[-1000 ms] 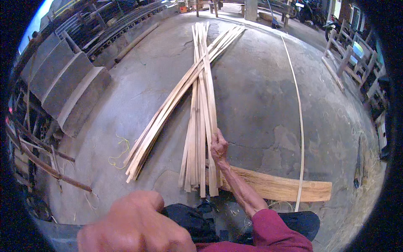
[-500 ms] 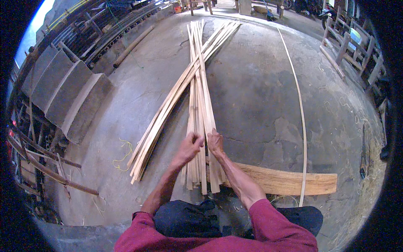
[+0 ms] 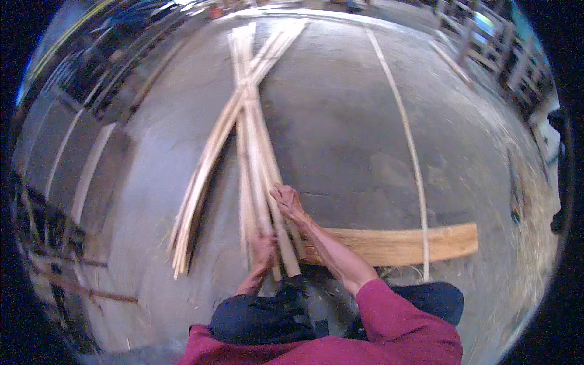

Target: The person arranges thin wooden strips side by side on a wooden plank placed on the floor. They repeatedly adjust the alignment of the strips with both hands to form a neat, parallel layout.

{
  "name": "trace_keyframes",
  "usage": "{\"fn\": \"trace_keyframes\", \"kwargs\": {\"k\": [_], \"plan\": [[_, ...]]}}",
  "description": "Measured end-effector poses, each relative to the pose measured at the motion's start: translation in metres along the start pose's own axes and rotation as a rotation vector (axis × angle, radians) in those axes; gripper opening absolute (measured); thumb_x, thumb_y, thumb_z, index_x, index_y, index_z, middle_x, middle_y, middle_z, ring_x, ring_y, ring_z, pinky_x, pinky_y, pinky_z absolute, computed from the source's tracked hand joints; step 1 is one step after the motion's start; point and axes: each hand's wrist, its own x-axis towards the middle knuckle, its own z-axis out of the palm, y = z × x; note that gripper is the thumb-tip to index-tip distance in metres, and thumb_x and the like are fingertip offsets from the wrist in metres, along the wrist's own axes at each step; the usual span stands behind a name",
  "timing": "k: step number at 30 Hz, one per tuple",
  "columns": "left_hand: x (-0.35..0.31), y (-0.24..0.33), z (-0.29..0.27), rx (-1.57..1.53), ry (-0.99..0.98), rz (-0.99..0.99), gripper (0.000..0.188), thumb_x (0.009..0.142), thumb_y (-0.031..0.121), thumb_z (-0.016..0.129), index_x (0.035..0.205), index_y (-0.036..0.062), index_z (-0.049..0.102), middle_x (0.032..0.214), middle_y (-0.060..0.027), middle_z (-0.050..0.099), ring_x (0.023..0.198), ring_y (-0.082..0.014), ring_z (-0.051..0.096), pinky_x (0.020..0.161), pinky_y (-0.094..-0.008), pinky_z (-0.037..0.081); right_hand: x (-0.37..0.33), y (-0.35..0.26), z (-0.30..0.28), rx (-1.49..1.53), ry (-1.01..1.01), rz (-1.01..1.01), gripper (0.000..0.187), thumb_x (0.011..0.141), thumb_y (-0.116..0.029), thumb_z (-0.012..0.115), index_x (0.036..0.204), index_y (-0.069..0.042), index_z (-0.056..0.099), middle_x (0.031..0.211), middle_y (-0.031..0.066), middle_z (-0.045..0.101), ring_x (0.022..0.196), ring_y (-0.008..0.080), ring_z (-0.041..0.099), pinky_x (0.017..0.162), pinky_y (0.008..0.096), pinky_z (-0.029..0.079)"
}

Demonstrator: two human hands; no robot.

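Note:
Long pale wooden strips (image 3: 254, 146) lie on the floor in front of me, their near ends beside my knees. My right hand (image 3: 288, 201) is closed around the right edge of these strips, about midway along the near half. Lower down, close to my left knee, my left hand (image 3: 264, 249) is against the strips; motion blur smears its fingers. A second bundle of strips (image 3: 204, 176) crosses the first at the far end and slants toward the near left. Behind my right forearm lies a wide, flat wooden board (image 3: 377, 246).
A single long thin strip (image 3: 404, 121) runs from far to near on the right, crossing the board. Concrete steps (image 3: 91, 164) stand at the left, with dark clutter beneath. A wooden rack (image 3: 486, 48) is at the far right, and loose fibres (image 3: 538, 225) litter the right edge.
My left hand has moved down along the strips toward my knee. My right hand stays at the strips' right edge. The whole view has shifted, moving the strips leftward in it.

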Motion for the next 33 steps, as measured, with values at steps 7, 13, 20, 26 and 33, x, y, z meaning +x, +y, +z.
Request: {"fn": "trace_keyframes", "kwargs": {"k": [7, 13, 20, 26, 33], "plan": [[-0.013, -0.006, -0.020, -0.578, 0.181, -0.111, 0.031, 0.082, 0.007, 0.045, 0.111, -0.0026, 0.046, 0.071, -0.0014, 0.051, 0.057, -0.0059, 0.045, 0.051, -0.0194, 0.040, -0.081, 0.148, -0.226, -0.954, 0.753, 0.649, 0.015, 0.072, -0.017, 0.054, 0.080, -0.006, 0.059, 0.077, 0.0124, 0.057, 0.069, 0.0283, 0.056, 0.059, 0.0377, 0.044], [-0.026, -0.021, 0.000, -0.498, 0.047, -0.377, 0.025, 0.080, 0.001, 0.043, 0.104, -0.0010, 0.050, 0.067, -0.0020, 0.051, 0.055, -0.0082, 0.045, 0.049, -0.0219, 0.040, -0.173, 0.165, -0.293, -0.798, 0.495, 1.075, 0.025, 0.076, -0.020, 0.050, 0.093, -0.004, 0.059, 0.082, 0.0170, 0.059, 0.073, 0.0339, 0.058, 0.064, 0.0448, 0.045], [-0.033, -0.019, -0.005, -0.159, 0.018, 0.010, 0.021, 0.080, 0.006, 0.045, 0.099, -0.0015, 0.052, 0.067, -0.0029, 0.052, 0.056, -0.0120, 0.047, 0.051, -0.0254, 0.041, -0.073, 0.088, -0.249, -0.308, 0.790, 0.379, 0.016, 0.079, -0.016, 0.048, 0.083, -0.001, 0.055, 0.065, 0.0082, 0.053, 0.057, 0.0206, 0.050, 0.053, 0.0314, 0.041], [-0.032, -0.020, -0.001, -0.372, -0.073, -0.225, 0.029, 0.079, 0.012, 0.048, 0.105, -0.0020, 0.050, 0.070, -0.0075, 0.054, 0.058, -0.0159, 0.052, 0.054, -0.0279, 0.045, 0.019, -0.026, -0.155, 0.213, 0.688, 0.146, 0.011, 0.084, -0.012, 0.045, 0.074, -0.006, 0.047, 0.059, -0.0015, 0.045, 0.051, 0.0060, 0.042, 0.042, 0.0215, 0.035], [-0.001, 0.018, -0.045, -0.165, -0.019, 0.010, 0.045, 0.082, 0.024, 0.050, 0.115, -0.0043, 0.041, 0.101, -0.0182, 0.052, 0.092, -0.0245, 0.052, 0.070, -0.0324, 0.046, 0.050, -0.025, -0.057, 0.313, 0.506, 0.443, 0.015, 0.084, -0.009, 0.042, 0.072, -0.004, 0.048, 0.058, 0.0007, 0.049, 0.045, 0.0094, 0.046, 0.040, 0.0252, 0.039]]}}
